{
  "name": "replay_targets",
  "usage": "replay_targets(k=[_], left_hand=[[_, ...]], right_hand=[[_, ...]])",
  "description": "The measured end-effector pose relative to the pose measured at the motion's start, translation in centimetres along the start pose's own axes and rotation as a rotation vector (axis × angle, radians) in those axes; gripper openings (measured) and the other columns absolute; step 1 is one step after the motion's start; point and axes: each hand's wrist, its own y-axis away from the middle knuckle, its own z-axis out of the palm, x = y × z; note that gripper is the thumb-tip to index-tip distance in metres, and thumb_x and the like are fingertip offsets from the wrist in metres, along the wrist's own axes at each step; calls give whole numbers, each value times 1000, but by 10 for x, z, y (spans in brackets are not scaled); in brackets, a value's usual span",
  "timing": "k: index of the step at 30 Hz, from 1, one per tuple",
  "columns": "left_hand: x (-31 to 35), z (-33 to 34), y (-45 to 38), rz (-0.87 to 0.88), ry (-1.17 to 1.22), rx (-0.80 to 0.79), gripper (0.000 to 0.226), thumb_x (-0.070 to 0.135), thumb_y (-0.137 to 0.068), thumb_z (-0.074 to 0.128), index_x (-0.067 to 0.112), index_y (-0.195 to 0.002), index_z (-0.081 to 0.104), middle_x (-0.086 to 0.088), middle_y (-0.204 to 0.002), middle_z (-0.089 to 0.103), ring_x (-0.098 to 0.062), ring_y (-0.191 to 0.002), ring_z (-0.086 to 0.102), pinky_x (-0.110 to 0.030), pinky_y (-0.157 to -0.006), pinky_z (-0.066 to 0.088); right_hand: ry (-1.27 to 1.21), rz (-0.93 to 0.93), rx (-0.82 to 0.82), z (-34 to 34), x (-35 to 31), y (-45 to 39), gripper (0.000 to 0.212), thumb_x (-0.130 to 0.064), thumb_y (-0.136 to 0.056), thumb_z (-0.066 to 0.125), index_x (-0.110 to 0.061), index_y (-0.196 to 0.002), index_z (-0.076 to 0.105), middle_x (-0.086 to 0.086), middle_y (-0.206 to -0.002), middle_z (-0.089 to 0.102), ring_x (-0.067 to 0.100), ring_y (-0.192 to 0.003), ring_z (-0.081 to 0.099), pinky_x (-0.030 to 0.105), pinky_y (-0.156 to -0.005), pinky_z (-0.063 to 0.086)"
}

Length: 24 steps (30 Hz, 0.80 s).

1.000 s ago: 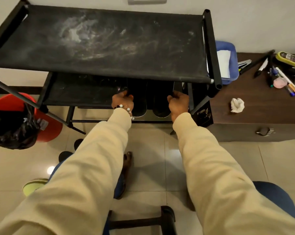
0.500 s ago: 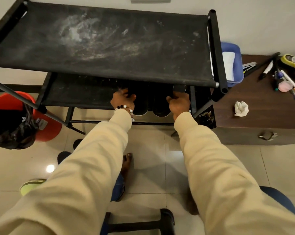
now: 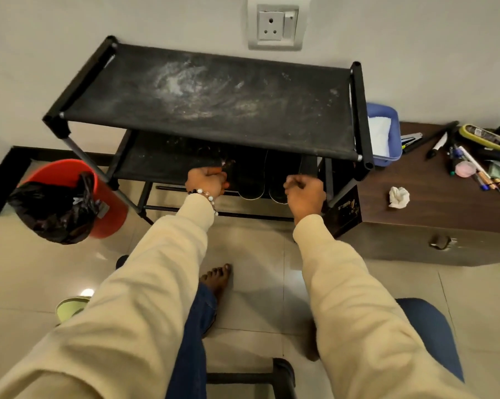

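Two hands reach under the top tier of a black shoe rack [image 3: 214,105], whose fabric top is smeared with pale dust; both are at the front edge of its lower shelf [image 3: 156,159], set apart from each other. Between them, on that shelf of the rack, a pair of dark slippers [image 3: 251,180] lies side by side, heels poking past the front edge. The left hand [image 3: 207,181], with a beaded bracelet [image 3: 204,193] at the wrist, has its fingers curled round the shelf's front edge, just left of the slippers; the right hand [image 3: 305,192] is balled into a fist near the rack's right front post, and whether it clasps the edge cannot be told. Left of the rack stands a red bin [image 3: 110,214] with a black bag [image 3: 53,208] spilling over its rim; right of the rack is a brown cabinet [image 3: 444,203] bearing a crumpled tissue [image 3: 398,197], and a blue tub [image 3: 392,133] sits against the rack's right side. Above the rack a wall socket [image 3: 274,25] is fixed; in front of the rack a bare foot [image 3: 217,279] rests on the tiled floor.
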Motion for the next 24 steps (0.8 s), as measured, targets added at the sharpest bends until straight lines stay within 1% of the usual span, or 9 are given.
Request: replay_targets(k=[3,6,9,12,15,17,20,22,24], left_hand=[[-2,-36,22,-17,72,-2,20,4,-92,52,14,-87,69,-5,-85,71,-19,-73,70,-32,-70,58],[-14,-75,34,-43,135,52,20,6,-94,52,17,-83,66,-3,-85,71,-18,-70,68,-31,-65,56],[-37,-115,35,-107,187,112,18,6,-94,52,14,-83,63,-4,-85,69,-17,-63,64,-27,-57,50],[-75,-150,30,-207,234,123,27,7,-99,39,12,-81,59,-6,-83,64,-19,-64,58,-27,-61,43],[-132,-183,12,-295,133,144,17,2,-95,50,3,-91,67,-2,-72,68,-15,-58,62,-26,-62,48],[-176,-202,-5,-386,86,196,15,2,-91,58,-1,-103,67,-7,-77,68,-20,-66,63,-30,-69,53],[-241,-216,-32,-506,11,199,21,9,-90,61,6,-109,68,-17,-108,69,-26,-90,64,-40,-92,53],[-274,-215,-47,-548,-87,236,20,20,-89,63,13,-106,72,-14,-111,69,-31,-98,65,-39,-92,52],[-299,-211,-60,-570,-101,301,26,22,-88,65,10,-110,71,-12,-110,68,-33,-100,64,-34,-85,52]], right_hand=[[-42,-30,-135,11,-9,35,18,-14,-90,60,-25,-76,67,3,-80,72,20,-82,68,41,-85,56],[-28,-75,-320,29,-13,65,15,-16,-92,59,-21,-79,66,4,-79,71,18,-78,68,34,-80,57],[57,-96,-552,58,-10,90,12,-16,-93,58,-17,-84,66,3,-79,70,18,-74,65,26,-67,54],[123,-59,-754,93,7,103,11,-14,-92,59,-16,-83,66,3,-74,68,15,-65,60,22,-60,49],[234,-20,-889,138,35,108,14,-9,-89,61,-17,-80,67,4,-73,68,13,-63,58,22,-59,49],[310,16,-951,171,60,108,18,-4,-86,61,-18,-77,68,6,-73,68,15,-63,59,27,-61,51],[420,59,-1008,218,99,103,17,-5,-84,65,-18,-73,69,8,-73,68,18,-66,62,34,-71,57],[487,68,-1030,250,127,95,10,-7,-83,66,-14,-78,70,6,-76,68,17,-67,63,31,-72,57],[573,59,-1045,278,155,88,4,-10,-83,67,-12,-84,70,4,-84,69,19,-76,65,33,-79,55]])
